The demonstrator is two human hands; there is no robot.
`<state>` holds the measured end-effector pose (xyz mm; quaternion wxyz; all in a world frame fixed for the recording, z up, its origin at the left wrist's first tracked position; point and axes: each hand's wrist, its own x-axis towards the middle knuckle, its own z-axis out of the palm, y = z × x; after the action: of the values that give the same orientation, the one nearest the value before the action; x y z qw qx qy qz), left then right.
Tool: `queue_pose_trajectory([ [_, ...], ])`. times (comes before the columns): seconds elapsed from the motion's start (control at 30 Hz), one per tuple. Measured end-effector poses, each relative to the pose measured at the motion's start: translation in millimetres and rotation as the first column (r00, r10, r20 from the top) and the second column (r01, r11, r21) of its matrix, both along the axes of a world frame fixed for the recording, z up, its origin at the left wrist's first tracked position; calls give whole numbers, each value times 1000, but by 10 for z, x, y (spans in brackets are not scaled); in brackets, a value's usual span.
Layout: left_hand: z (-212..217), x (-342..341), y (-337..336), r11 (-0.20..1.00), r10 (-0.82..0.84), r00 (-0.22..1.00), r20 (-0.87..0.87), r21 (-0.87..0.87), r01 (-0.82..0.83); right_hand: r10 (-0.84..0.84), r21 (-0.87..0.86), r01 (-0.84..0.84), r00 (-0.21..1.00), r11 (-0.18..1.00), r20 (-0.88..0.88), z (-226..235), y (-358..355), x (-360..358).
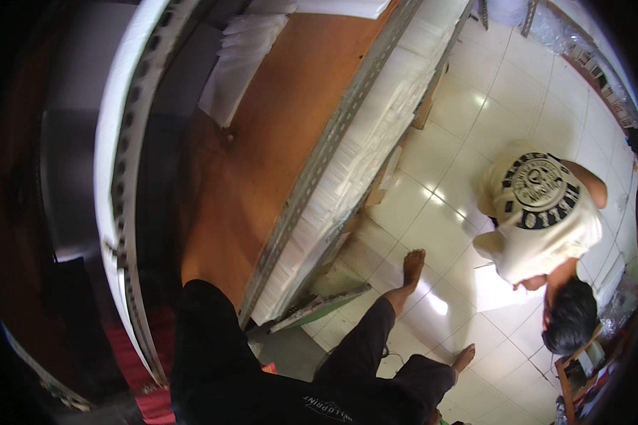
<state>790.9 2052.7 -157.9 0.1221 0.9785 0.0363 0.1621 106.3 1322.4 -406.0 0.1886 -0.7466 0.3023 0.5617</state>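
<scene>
My left arm, in a black sleeve, reaches up along an orange-brown shelf board. At its far end my left hand point(209, 145) is blurred and in shadow, close to the lower end of a stack of thin white sheets or bags point(244, 64). Whether the fingers grip the stack cannot be made out. The shelf board point(312, 85) has a perforated grey metal edge. My right hand is out of view.
Beneath the board, another shelf level holds packed white sheets point(347, 159). A white perforated upright point(113, 156) stands left. On the tiled floor point(432, 163), a co-worker in a cream shirt point(546, 205) bends over a white sheet point(493, 287). Wrapped goods line the right wall.
</scene>
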Motion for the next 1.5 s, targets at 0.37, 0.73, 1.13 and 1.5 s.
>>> queue_pose_trajectory([
  [0.37, -85, 735, 921, 984, 171, 946, -274, 90, -152, 51, 89, -41, 992, 995, -118, 475, 980, 1006],
  [0.73, -427, 944, 1393, 938, 29, 999, 45, 343, -43, 172, 77, -168, 984, 983, -55, 741, 757, 897],
  [1.13, 503, -627, -1891, 944, 75, 749, -658, -195, -266, -411, 661, -35, 759, 749, 506, 1123, 2476, 3789],
  [1.5, 1103, -2895, -4224, -112, -82, 802, -592, -794, -598, -290, 313, 15, 422, 950, 859, 2996, 1746, 2976],
])
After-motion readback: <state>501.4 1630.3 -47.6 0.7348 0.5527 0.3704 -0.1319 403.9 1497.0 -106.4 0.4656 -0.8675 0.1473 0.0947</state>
